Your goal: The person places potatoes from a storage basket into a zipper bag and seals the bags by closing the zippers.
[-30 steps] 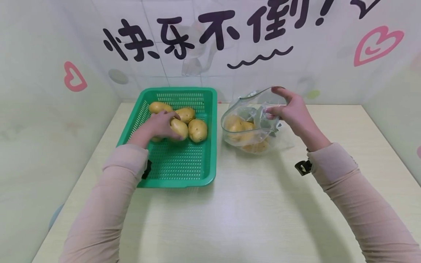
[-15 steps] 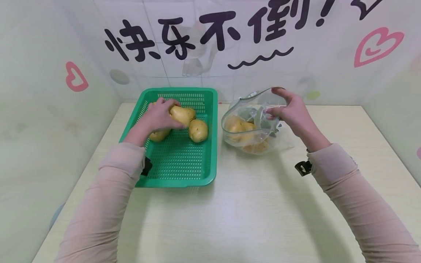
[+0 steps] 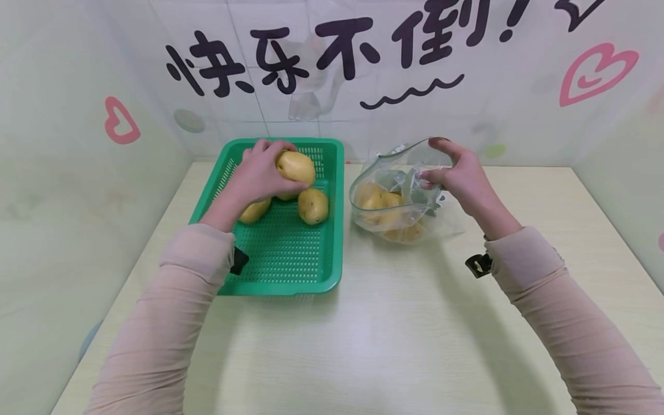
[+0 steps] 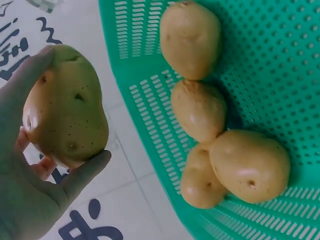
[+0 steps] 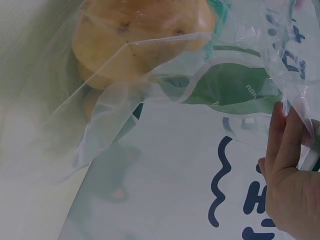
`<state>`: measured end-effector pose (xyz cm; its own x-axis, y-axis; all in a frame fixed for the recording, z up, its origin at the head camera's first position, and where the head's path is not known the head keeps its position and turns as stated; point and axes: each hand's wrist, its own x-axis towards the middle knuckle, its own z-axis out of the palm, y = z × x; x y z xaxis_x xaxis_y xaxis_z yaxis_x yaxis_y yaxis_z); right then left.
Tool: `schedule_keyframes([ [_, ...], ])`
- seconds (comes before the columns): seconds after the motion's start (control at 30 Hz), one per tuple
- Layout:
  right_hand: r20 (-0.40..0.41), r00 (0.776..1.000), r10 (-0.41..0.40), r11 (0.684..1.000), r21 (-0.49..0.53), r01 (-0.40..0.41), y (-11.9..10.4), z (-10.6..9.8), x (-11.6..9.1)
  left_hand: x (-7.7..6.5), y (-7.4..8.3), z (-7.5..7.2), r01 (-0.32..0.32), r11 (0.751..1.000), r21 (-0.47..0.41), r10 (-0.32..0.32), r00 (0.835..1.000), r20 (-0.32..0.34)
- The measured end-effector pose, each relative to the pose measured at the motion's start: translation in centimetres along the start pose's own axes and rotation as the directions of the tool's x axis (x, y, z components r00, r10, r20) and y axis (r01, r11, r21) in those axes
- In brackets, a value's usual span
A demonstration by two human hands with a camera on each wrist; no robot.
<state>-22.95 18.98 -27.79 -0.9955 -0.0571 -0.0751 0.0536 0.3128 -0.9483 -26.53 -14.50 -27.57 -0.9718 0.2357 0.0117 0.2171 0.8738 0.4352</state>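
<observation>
My left hand [image 3: 261,172] grips a potato [image 3: 297,168] between thumb and fingers, above the far part of a green plastic basket [image 3: 337,242]. The left wrist view shows that held potato [image 4: 67,110] apart from several others lying in the basket, one of them a rounded potato [image 4: 250,165]. On the right, my right hand [image 3: 461,178] pinches the rim of a clear zip bag [image 3: 433,216], whose mouth gapes. Potatoes [image 3: 381,199] lie inside the bag on the table. In the right wrist view, a green printed patch shows on the bag [image 5: 235,87].
The basket and bag stand side by side at the back of a pale table [image 3: 363,346]. Behind them rises a wall [image 3: 332,109] with dark lettering and pink hearts. A black strap piece [image 3: 478,265] sticks out at the right wrist.
My left hand has lifted a potato off the others in the basket and moved it up and slightly right. The right hand has stayed at the bag's rim.
</observation>
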Motion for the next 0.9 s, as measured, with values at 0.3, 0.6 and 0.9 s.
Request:
schedule_keyframes([
  [0.3, 0.007, 1.000, 0.002, 1.000, 0.010, -0.002, 0.0, 0.1, 0.1, -0.1, 2.2, 0.5, -0.054, 0.997, -0.053, 0.049, 0.996, -0.077],
  [0.6, 0.010, 1.000, -0.002, 1.000, 0.025, 0.002, 0.0, 0.2, 0.1, -0.2, 4.3, 0.8, -0.120, 0.988, -0.095, 0.106, 0.985, -0.136],
  [0.9, 0.011, 1.000, -0.001, 1.000, 0.021, 0.001, 0.0, 0.3, 0.1, -0.2, 6.8, 1.7, -0.200, 0.968, -0.152, 0.179, 0.974, -0.137],
])
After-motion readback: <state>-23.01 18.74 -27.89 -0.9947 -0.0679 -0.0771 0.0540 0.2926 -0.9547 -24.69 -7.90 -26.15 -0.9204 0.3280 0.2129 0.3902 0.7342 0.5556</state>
